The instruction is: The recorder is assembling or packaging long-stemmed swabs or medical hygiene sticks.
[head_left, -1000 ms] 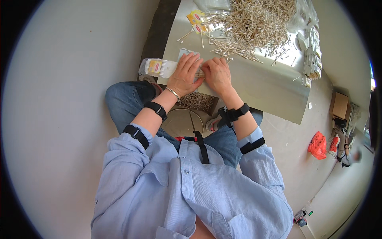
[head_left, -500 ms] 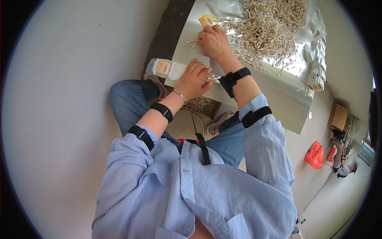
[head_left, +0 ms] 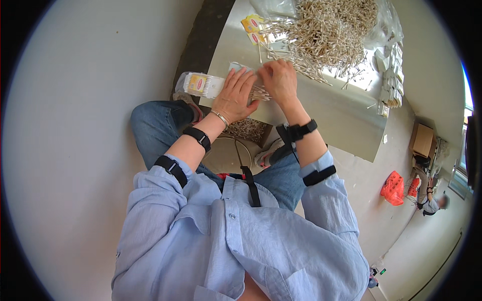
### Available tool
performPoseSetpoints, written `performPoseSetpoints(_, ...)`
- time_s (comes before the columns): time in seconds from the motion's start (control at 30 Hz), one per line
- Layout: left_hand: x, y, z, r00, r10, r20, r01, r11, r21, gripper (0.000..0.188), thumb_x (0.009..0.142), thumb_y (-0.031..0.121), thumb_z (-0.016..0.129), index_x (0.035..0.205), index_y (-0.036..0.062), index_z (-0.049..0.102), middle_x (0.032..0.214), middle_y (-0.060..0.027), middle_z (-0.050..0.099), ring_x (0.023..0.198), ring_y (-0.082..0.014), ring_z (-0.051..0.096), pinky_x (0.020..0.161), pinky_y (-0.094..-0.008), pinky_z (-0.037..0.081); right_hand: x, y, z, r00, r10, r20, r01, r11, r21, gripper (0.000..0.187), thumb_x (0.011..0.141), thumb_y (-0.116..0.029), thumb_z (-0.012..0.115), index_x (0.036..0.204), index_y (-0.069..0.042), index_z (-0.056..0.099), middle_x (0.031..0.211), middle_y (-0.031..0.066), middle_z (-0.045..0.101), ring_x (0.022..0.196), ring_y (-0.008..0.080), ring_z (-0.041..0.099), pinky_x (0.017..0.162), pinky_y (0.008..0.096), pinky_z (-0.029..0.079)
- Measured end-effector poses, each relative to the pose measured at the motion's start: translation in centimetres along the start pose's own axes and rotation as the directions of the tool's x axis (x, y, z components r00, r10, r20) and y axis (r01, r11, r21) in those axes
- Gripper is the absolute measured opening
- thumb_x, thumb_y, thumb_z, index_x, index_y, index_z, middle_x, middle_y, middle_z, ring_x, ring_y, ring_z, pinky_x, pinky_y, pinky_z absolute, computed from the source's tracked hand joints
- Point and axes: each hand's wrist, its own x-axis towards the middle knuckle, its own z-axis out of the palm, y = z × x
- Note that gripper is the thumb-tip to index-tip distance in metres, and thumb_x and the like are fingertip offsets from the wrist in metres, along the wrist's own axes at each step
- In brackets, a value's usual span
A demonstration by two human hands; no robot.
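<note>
Two yellow cards beside heaped swabs lie beyond left hand and right hand, whose grip I cannot tell

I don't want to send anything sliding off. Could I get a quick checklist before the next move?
1. Left hand over the small bunch of swabs: ok.
2. Right hand holding a swab: cannot tell, its grip is unclear.
3. Yellow-labelled pack wholly on the table: not ok, its outer end juts past the left edge.
4. Big swab pile on the table: ok.
5. Loose swabs gathered in: not ok, some lie scattered.
</note>
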Motion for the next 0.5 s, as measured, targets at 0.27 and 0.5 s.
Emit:
performPoseSetpoints(0.27, 0.0, -0.1, -0.2, 0.999, 0.006, 0.038, -0.005, 1.000, -0.019, 0.047, 0.073, 0.023, 0.072, 0.113, 0.0057, 0.057, 0.123, -0.0127, 0.052, 0.124, -0.0280, 0.045, 0.113, -0.0467, 0.028, 4.4, -1.4, 0.5, 0.961, 0.263, -0.084, -0.271, 0.957, -0.107, 0.038, 0.074, -0.038, 0.074, 0.092, -0.004, 0.067, 0.102, 0.0124, 0.063, 0.100, 0.0302, 0.057, 0.088, 0.0391, 0.046)
performPoseSetpoints(0.5, -0.1, -0.1, -0.2, 0.999, 0.017, 0.039, -0.017, 1.000, 0.001, 0.043, 0.073, 0.024, 0.072, 0.111, 0.0062, 0.059, 0.123, -0.0126, 0.053, 0.124, -0.0284, 0.045, 0.113, -0.0466, 0.028, 4.3, 0.9, 0.4, 0.959, 0.250, -0.134, -0.263, 0.961, -0.086, 0.028, 0.077, -0.032, 0.071, 0.090, -0.007, 0.068, 0.095, 0.0101, 0.064, 0.096, 0.0306, 0.058, 0.082, 0.0415, 0.048)
